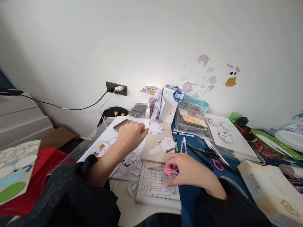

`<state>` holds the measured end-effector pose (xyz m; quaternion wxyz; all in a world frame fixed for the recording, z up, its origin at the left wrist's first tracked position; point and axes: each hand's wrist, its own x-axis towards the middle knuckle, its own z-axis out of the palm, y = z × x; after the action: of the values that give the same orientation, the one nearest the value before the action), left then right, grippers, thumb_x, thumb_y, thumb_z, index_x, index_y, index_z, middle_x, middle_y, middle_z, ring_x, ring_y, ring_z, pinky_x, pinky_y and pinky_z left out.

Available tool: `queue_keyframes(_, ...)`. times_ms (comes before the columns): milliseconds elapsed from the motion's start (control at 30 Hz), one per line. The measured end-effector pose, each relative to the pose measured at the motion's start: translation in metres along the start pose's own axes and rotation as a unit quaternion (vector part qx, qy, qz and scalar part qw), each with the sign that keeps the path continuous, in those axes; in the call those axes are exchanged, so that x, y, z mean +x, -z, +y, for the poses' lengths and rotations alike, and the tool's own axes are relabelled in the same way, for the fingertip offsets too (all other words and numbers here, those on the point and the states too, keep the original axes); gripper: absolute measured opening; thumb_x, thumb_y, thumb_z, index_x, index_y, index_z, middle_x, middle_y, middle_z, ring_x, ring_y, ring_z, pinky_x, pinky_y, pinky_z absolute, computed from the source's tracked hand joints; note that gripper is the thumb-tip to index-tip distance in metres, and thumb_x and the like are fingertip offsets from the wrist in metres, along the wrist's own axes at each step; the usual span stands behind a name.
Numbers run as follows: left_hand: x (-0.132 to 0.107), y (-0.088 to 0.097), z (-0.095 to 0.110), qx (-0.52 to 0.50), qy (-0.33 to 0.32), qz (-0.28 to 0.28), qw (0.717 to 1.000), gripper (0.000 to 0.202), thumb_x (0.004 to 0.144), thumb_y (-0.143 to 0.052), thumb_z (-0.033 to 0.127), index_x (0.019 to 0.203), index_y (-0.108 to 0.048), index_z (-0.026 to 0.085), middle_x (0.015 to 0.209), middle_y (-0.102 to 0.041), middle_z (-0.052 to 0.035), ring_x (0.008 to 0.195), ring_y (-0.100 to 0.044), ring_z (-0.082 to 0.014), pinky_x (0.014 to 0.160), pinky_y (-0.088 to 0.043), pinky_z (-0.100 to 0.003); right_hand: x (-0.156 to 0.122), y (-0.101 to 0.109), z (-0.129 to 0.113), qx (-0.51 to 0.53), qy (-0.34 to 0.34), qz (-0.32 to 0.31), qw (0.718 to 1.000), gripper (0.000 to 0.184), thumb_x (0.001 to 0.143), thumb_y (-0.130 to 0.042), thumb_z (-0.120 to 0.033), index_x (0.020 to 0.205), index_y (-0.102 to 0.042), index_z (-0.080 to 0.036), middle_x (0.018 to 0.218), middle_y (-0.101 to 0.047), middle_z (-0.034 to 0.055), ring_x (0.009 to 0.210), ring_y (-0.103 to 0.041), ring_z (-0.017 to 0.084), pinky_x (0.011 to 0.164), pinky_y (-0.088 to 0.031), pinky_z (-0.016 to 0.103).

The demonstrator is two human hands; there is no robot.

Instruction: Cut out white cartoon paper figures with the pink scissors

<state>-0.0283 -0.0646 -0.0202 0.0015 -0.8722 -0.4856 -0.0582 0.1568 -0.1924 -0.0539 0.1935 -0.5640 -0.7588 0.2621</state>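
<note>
My left hand (133, 134) is raised over the left part of the desk, its fingers pinched together. At its fingertips is a white round paper cutout (156, 128) with a drawn outline. My right hand (182, 170) curves around the pink handles of a small pair of scissors (170, 170), fingers above and thumb below. The scissor blades point left, low over a printed grid pad (153, 186). More paper cutouts (168, 144) lie on a beige board (146, 154) just beyond the pad. Paper scraps (129, 170) are heaped under my left forearm.
Pens (183, 145) and black scissors (208, 153) lie right of the board. A tissue pack (267, 192) stands at the right. Behind are a white file holder (168, 105), a clear pouch (193, 104) and a phone (137, 110). A wall socket (116, 88) has cables plugged in.
</note>
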Motion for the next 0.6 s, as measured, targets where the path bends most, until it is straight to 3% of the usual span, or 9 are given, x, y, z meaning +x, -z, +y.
queue_keyframes(100, 0.000, -0.012, 0.008, -0.058, -0.079, -0.009, 0.995, 0.022, 0.091, -0.053, 0.030, 0.104, -0.060, 0.014, 0.101, -0.064, -0.0064, 0.086, -0.063, -0.0188, 0.076, -0.052, -0.038, -0.005, 0.002, -0.003, -0.005, -0.012, 0.017, 1.000, 0.035, 0.056, -0.081, -0.047, 0.077, -0.073, -0.021, 0.078, -0.067, 0.0016, 0.069, -0.058, 0.021, 0.061, -0.041, 0.031)
queue_keyframes(233, -0.001, -0.033, 0.014, -0.114, -0.154, -0.044, 0.980, 0.022, 0.089, -0.055, 0.029, 0.105, -0.060, 0.014, 0.104, -0.063, -0.0068, 0.088, -0.063, -0.0191, 0.076, -0.053, -0.038, -0.014, 0.026, 0.012, 0.023, -0.056, 0.089, 0.994, 0.023, 0.080, -0.065, -0.042, 0.085, -0.072, -0.021, 0.086, -0.070, 0.0026, 0.069, -0.062, 0.017, 0.062, -0.047, 0.029)
queue_keyframes(333, -0.003, -0.046, 0.017, -0.123, -0.156, -0.055, 0.979, 0.022, 0.089, -0.056, 0.029, 0.105, -0.060, 0.014, 0.107, -0.062, -0.0076, 0.092, -0.061, -0.0206, 0.079, -0.051, -0.040, -0.016, 0.040, 0.033, 0.043, -0.094, 0.170, 0.980, 0.024, 0.092, -0.053, -0.036, 0.093, -0.065, -0.016, 0.089, -0.068, 0.0030, 0.073, -0.063, 0.016, 0.068, -0.051, 0.034)
queue_keyframes(600, -0.002, -0.056, 0.020, -0.143, -0.141, -0.065, 0.977, 0.021, 0.090, -0.055, 0.028, 0.106, -0.060, 0.016, 0.111, -0.061, -0.0079, 0.097, -0.060, -0.0214, 0.083, -0.050, -0.042, -0.013, 0.044, 0.064, 0.105, -0.146, 0.292, 0.939, 0.019, 0.093, -0.053, -0.031, 0.099, -0.062, -0.015, 0.093, -0.066, 0.0035, 0.073, -0.064, 0.015, 0.065, -0.054, 0.033)
